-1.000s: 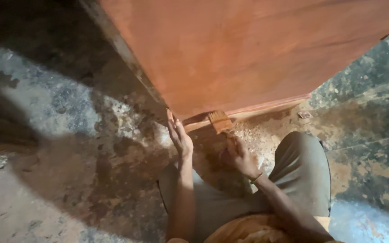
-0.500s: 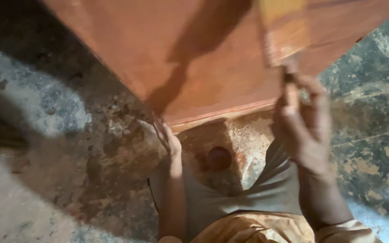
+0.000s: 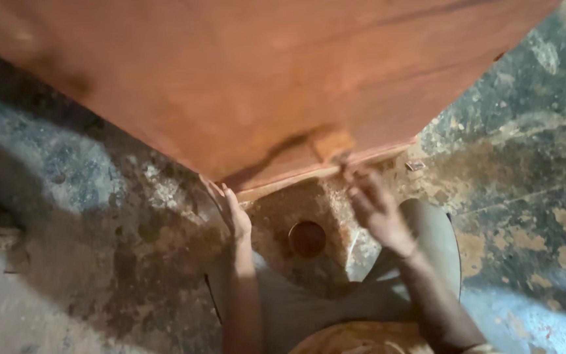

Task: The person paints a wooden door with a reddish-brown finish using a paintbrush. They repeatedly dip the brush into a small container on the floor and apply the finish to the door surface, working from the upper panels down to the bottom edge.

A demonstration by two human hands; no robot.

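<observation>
A large reddish-brown wooden panel (image 3: 244,72) fills the top of the head view, its lower edge just above my knees. My left hand (image 3: 229,210) rests flat against the panel's lower left corner, fingers together. My right hand (image 3: 375,206) grips a paintbrush (image 3: 333,145) whose bristles press on the panel near its bottom edge; the hand and the brush are blurred. Below the edge, between my hands, a small round tin (image 3: 307,238) of dark reddish liquid sits on the floor.
The concrete floor (image 3: 86,216) is rough and stained with patches of old paint. My legs in grey trousers (image 3: 427,242) are folded beneath me at the bottom. A small dark scrap (image 3: 415,165) lies on the floor right of the panel's corner.
My right hand rose high over the panel with the brush, then came back down to the panel's bottom edge. My left hand stayed on the lower left corner.
</observation>
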